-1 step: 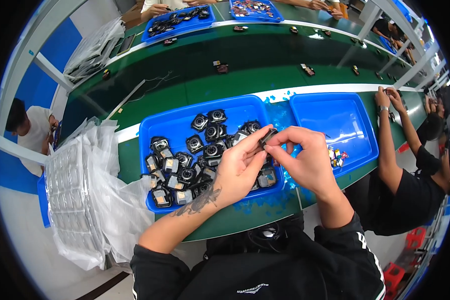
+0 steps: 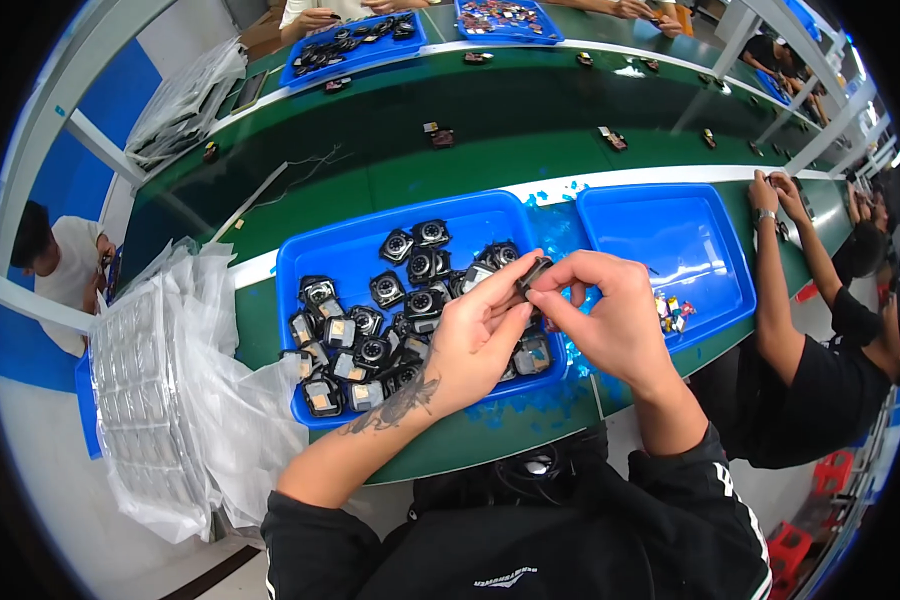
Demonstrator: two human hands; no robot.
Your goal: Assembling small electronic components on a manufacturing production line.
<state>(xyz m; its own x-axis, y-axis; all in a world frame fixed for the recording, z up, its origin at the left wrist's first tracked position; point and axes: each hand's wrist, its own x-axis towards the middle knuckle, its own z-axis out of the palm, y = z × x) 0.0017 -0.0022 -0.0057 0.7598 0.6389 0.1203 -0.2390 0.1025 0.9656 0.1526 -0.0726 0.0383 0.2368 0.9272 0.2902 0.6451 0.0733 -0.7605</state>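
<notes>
Green tabletop (image 2: 450, 447) carries left blue tray (image 2: 345, 252) and right blue tray (image 2: 660, 230), two close by. Small dark part (image 2: 534, 276) over left blue tray's right side, pinched between fingers (image 2: 585, 266) of left hand (image 2: 477, 335) and right hand (image 2: 610, 305). Probably light, stiff, scratch-prone; best held by edges. One part held; roughly two dozen black housings (image 2: 387, 289), overlapping, exact number unclear.

Long green surface (image 2: 530, 115), white edging, runs across. Far side: blue tray (image 2: 355, 71) of black parts, smaller blue tray (image 2: 511, 41) of coloured bits next to it. Clear moulded sheets (image 2: 140, 390) stacked at left, whitish film (image 2: 255, 400) hanging off. Person in white (image 2: 72, 260) beyond. Right: co-worker in black (image 2: 805, 405), red stools (image 2: 789, 550) behind.
</notes>
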